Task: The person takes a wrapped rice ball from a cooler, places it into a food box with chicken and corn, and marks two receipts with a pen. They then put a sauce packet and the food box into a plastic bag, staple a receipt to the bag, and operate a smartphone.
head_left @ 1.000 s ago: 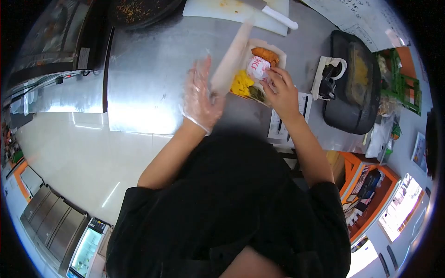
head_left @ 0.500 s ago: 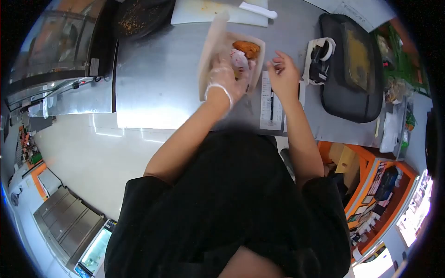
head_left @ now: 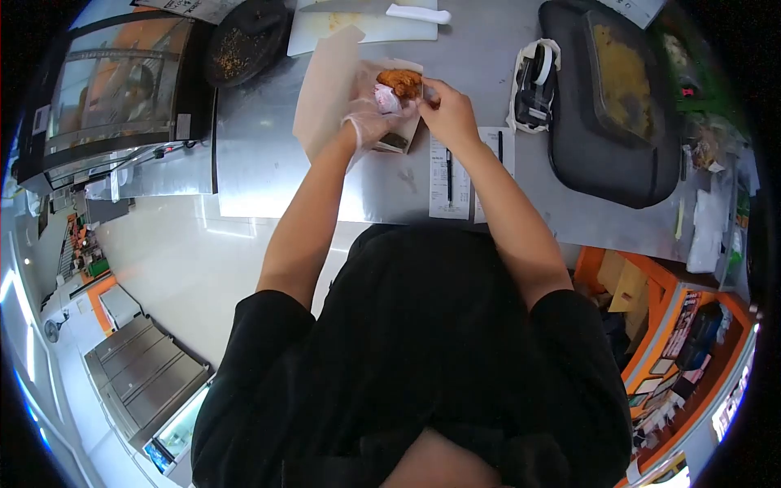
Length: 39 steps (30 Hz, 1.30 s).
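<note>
An open cardboard box (head_left: 325, 98) stands on the steel counter, its lid raised on the left. Inside it lies a piece of fried chicken (head_left: 399, 82) above a small white and pink packet (head_left: 387, 100). My left hand (head_left: 373, 122), in a clear plastic glove, reaches into the box beside the packet; its fingers are partly hidden, and what they hold is unclear. My right hand (head_left: 447, 112) is bare and closed at the box's right wall, with thumb and forefinger on the edge.
Receipts (head_left: 439, 183) with a pen (head_left: 449, 175) lie near the front edge. A tape dispenser (head_left: 534, 85) and a black case (head_left: 569, 154) are at the right. Behind are a cutting board (head_left: 358, 28), a knife (head_left: 417, 14) and a dark round pan (head_left: 244, 49).
My right hand has moved left from above the receipts to the box's right edge and closed on it. The view has shifted, and the box lid leans further left.
</note>
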### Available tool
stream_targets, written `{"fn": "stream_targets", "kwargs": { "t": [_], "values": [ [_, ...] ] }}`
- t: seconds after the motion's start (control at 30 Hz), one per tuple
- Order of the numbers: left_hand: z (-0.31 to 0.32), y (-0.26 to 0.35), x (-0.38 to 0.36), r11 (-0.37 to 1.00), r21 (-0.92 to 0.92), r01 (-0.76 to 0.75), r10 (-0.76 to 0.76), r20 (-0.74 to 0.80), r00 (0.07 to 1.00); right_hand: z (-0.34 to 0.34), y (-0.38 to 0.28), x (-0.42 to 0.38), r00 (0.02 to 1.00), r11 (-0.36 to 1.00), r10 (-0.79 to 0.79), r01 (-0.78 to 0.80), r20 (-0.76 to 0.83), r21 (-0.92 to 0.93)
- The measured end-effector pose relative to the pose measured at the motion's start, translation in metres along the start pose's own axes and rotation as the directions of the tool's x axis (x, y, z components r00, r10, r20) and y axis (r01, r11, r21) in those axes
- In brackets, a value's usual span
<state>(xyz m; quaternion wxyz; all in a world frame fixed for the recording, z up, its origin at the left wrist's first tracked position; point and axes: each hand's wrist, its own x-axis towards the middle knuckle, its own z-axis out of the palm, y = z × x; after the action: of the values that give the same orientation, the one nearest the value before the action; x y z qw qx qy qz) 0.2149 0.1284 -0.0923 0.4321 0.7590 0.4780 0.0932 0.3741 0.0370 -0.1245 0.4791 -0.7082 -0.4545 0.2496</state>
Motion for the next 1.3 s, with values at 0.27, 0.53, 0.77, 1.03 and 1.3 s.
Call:
{"fn": "stream_targets", "kwargs": {
  "t": [0.27,0.53,0.77,1.03,1.3],
  "values": [
    [0.005,0.003,0.002,0.925,0.379,-0.035,0.042,-0.01,0.999,-0.009,0.008,-0.002,0.999,0.999,-0.022,0.023,0.049,-0.027],
    [0.016,0.014,0.034,0.587,0.809,0.035,-0.291,0.171,0.941,-0.021,0.002,0.001,0.99,0.999,0.033,-0.029,0.136,-0.03],
    [-0.003,0.043,0.015,0.752,0.643,0.147,-0.234,0.052,0.971,-0.016,-0.002,0.006,0.992,0.999,0.015,-0.009,0.127,-0.048],
    [-0.02,0.029,0.008,0.931,0.303,0.205,-0.263,0.168,0.95,-0.014,-0.003,0.006,0.992,1.0,0.014,-0.012,0.127,-0.02],
    [0.0,0.03,0.026,0.894,0.401,0.201,-0.25,0.074,0.965,-0.022,-0.01,0.005,0.99,0.997,0.061,-0.055,0.127,-0.054]
  ]
}}
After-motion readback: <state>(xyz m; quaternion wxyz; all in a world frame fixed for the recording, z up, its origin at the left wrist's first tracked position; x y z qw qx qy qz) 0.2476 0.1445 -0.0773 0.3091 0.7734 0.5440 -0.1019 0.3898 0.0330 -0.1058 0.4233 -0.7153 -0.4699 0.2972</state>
